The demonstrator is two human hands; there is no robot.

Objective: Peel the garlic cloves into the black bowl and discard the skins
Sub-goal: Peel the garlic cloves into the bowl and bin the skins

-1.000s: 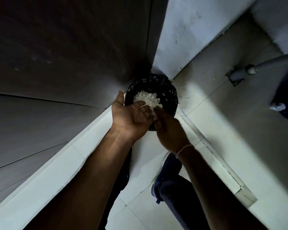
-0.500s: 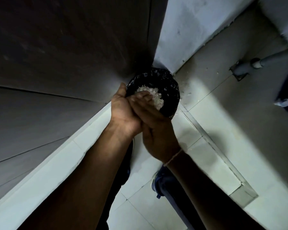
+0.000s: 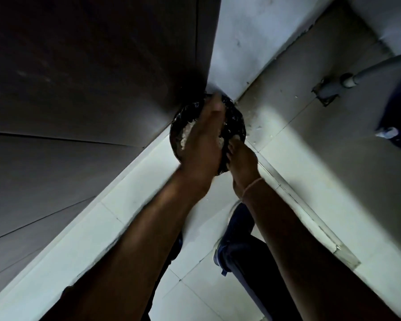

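**Discarding the skins into the bin**

Left hand (image 3: pixel 204 140), fingers straight and together, palm down over the black-lined bin (image 3: pixel 235 117) in the floor corner; pale garlic skins (image 3: pixel 185 135) lie inside. Right hand (image 3: pixel 242 159) at the near rim; finger state indeterminable. Brush palms low over the opening so flakes fall inside.

Left arm: we hold it bare and stretched forward from lower left. Left hand (image 3: pixel 203 137): back facing up, fingers extended forward, blurred at the tips. Right arm: we reach it up from lower right, a thin band on the wrist. Right hand (image 3: pixel 242 162): just beside the left, fingers pointing forward; their curl cannot be told.
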